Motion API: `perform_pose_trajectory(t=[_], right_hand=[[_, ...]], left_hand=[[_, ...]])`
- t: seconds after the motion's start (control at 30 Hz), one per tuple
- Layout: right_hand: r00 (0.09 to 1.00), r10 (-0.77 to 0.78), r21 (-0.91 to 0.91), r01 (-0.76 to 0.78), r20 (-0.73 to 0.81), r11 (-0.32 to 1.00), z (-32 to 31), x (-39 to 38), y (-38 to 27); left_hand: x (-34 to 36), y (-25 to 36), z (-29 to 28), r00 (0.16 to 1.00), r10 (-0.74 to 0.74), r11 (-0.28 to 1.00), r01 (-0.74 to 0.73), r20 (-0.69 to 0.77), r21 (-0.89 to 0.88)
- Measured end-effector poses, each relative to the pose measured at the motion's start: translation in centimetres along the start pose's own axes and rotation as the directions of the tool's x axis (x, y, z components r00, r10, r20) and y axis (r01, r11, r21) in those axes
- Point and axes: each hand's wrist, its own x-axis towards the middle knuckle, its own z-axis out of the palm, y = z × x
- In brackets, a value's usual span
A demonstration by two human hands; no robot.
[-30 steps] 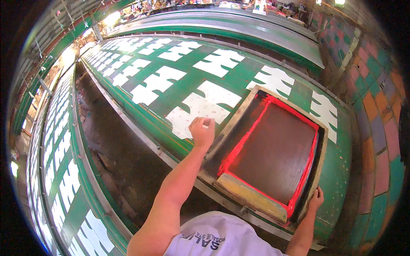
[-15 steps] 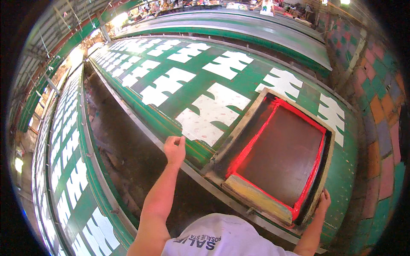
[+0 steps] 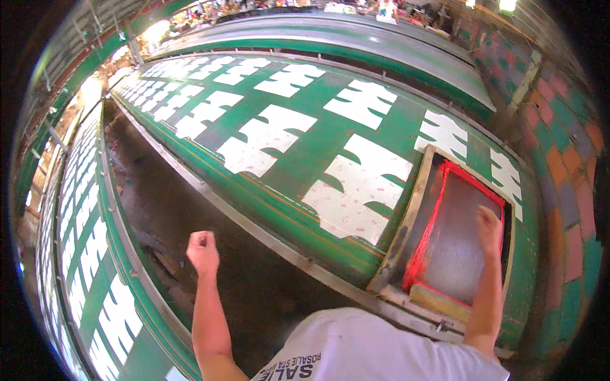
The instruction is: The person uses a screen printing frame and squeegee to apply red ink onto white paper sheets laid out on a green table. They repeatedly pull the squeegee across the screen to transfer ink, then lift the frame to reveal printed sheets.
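My left hand (image 3: 202,247) is closed over the dark gap beside the long green printing table (image 3: 324,260); whatever its fingers hold, if anything, is hidden. My right hand (image 3: 490,225) hangs over a wooden-framed printing screen (image 3: 451,228), with bent, blurred fingers; whether it touches the screen I cannot tell. The screen has red ink along its edges and a yellowish bar (image 3: 438,301) at its near end. It rests on the table to the right of a white cut piece with faint small pink prints (image 3: 356,197). Several more white pieces (image 3: 257,143) lie in rows farther along the table.
Another long green table with white pieces (image 3: 117,317) runs along the left, across a dark aisle (image 3: 159,203). A grey-topped table (image 3: 375,41) stands beyond, with a person (image 3: 386,13) at its back. A wall of coloured patches (image 3: 559,165) borders the right.
My left hand has moved left, away from the white pieces. My right hand has left the screen's right edge and risen over its middle. The view has shifted, and the screen appears farther right.
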Motion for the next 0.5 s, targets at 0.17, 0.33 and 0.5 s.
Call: perform_pose_trajectory(t=[0.17, 0.33, 0.5], right_hand=[[0.922, -0.194, 0.079, 0.177, 0.336, 0.981, 16.4, -0.3, -20.2], [0.748, -0.275, -0.023, 0.362, 0.604, 0.932, 27.3, 0.5, -32.1], [0.739, -0.214, -0.116, 0.368, 0.639, 0.923, 35.4, 4.4, -36.8]], left_hand=[[9.5, -7.9, -9.2, 0.998, -0.042, 0.994, 0.037, -0.041, -0.104], [15.8, -12.4, -13.0, 0.990, -0.122, 0.991, 0.118, -0.066, -0.069], [21.1, -13.0, -9.1, 0.981, -0.181, 0.983, 0.180, 0.063, 0.024]])
